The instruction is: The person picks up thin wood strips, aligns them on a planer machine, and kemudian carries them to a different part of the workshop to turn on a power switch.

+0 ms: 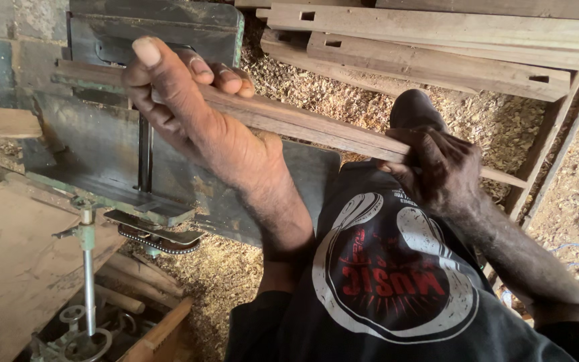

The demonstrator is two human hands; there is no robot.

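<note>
Rough wooden strip [316, 124] (long, flat) gripped by both hands.

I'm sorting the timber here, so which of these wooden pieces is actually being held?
The dark narrow strip, gripped by the left hand and right hand over the planer table. The paler notched planks lie untouched on the sawdust behind.
</note>
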